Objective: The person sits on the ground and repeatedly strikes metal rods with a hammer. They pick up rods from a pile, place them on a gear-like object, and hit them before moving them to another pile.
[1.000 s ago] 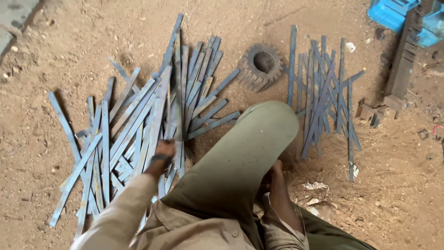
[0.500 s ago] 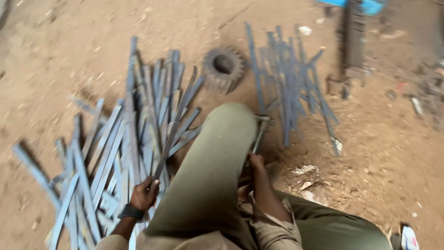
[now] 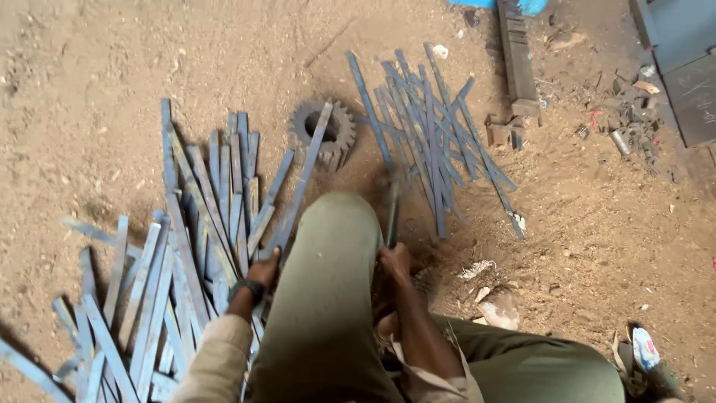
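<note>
**Strip in one hand, hammer in the other, down on the dirt**

Head view: I look down over my own knee, in olive trousers, bent up in the middle of the frame. My left hand is closed round the near end of a long flat metal strip. The strip runs up and away from my fingers, and its far end lies across the toothed gear wheel that sits on the sandy ground. A dark watch band sits on that wrist, just above the tan sleeve.

My right hand is on the other side of the knee, fingers wrapped tight round the dark handle of a hammer. The handle points up from my fist; its head is blurred, so I cannot tell its shape or whether it touches anything.

To the left of my knee lies the big heap of blue-grey strips, fanned out and crossing each other, reaching down to the bottom edge. Beyond the gear, to the right, is a smaller pile of the same strips, well apart from the first. Past that a dark steel bar lies lengthways, with small scraps near it.
</note>
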